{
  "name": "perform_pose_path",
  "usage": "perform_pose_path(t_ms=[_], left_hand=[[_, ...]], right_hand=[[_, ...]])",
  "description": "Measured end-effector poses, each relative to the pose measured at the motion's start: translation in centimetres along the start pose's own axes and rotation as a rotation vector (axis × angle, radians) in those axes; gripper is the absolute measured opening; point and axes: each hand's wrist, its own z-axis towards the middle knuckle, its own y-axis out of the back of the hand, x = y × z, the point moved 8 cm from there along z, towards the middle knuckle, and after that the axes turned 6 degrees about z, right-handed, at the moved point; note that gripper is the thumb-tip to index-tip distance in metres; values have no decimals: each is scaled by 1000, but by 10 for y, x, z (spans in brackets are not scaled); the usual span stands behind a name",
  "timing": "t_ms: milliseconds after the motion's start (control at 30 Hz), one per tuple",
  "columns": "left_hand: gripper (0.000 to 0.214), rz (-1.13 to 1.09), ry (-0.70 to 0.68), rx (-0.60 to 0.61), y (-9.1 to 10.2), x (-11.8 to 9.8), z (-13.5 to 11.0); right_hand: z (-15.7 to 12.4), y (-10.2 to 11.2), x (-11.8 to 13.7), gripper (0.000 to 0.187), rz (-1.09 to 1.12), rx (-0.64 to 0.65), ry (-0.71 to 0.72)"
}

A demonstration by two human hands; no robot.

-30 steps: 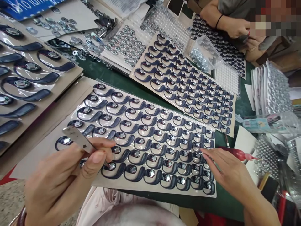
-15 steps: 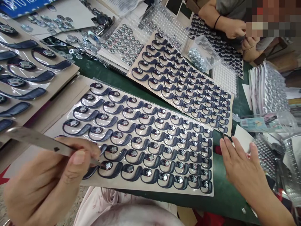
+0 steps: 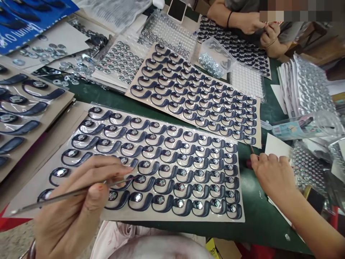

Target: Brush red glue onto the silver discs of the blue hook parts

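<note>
My left hand (image 3: 83,198) pinches metal tweezers (image 3: 67,194). Their tips are over the near card sheet (image 3: 226,218), beside one of the dark hook-shaped parts (image 3: 164,187) laid in rows under clear film. Each part bears a round silver-centred disc, with thin red wire showing on some. On the sheet's right side, my right hand (image 3: 275,176) rests on the green table with its fingers curled down. A thin reddish strand (image 3: 252,148) shows by its fingertips, and a dark red object (image 3: 249,164) lies beside them. What the fingers hold, if anything, is hidden.
A second sheet of hook-shaped parts (image 3: 188,90) lies behind, and a stack of sheets (image 3: 27,118) at left. A clear box of small metal pieces (image 3: 212,61), loose washers (image 3: 51,50) and a phone (image 3: 177,10) lie farther back. Another person's hands (image 3: 258,27) are at upper right.
My left hand with the tweezers has shifted right and the tweezers lie flatter. My right hand's fingers, stretched out before, are curled. The whole view has shifted slightly.
</note>
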Motion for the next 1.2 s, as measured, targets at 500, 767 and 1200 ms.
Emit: perform_pose_path(t_ms=[500, 767, 1200], left_hand=[[28, -149, -421, 462, -80, -60, -27], [23, -152, -404, 465, -87, -65, -21], [18, -35, -363, 492, -97, -93, -8]], right_hand=[[10, -3, 4, 26, 21, 32, -82], [9, -5, 3, 26, 2, 52, -103], [8, -3, 1, 22, 34, 38, -82]])
